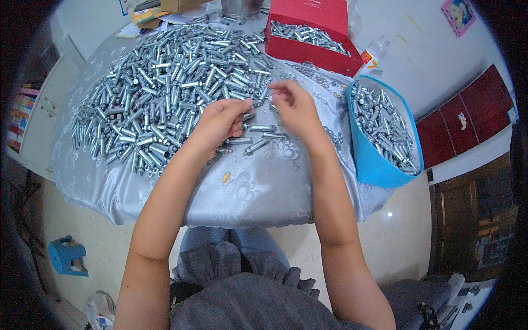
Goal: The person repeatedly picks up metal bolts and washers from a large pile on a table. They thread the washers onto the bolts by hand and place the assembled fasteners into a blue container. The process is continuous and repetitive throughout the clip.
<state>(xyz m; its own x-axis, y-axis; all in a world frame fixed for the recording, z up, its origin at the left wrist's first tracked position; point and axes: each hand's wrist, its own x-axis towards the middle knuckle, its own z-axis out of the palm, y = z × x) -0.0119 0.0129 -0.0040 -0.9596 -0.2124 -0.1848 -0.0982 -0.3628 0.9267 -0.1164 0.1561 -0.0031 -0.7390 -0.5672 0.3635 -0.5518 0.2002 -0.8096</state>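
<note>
A large heap of silvery expansion bolts (165,82) covers much of the cloth-covered table. At the heap's right edge my left hand (220,122) is closed, its fingers curled round an expansion bolt (249,116) whose end peeks out. Just to the right, my right hand (297,110) is held with thumb and forefinger apart, over bolts and small metal parts; nothing shows between its fingers. Several loose bolts (256,146) lie on the cloth below and between the hands. Part of what lies under both hands is hidden.
To the right stands a blue fabric bin (360,159) full of bolts. A red box (330,59) with more bolts sits at the back, beside a plastic bottle (375,52). Small rings (333,135) lie near the bin. A metal pot (241,7) is at the far edge.
</note>
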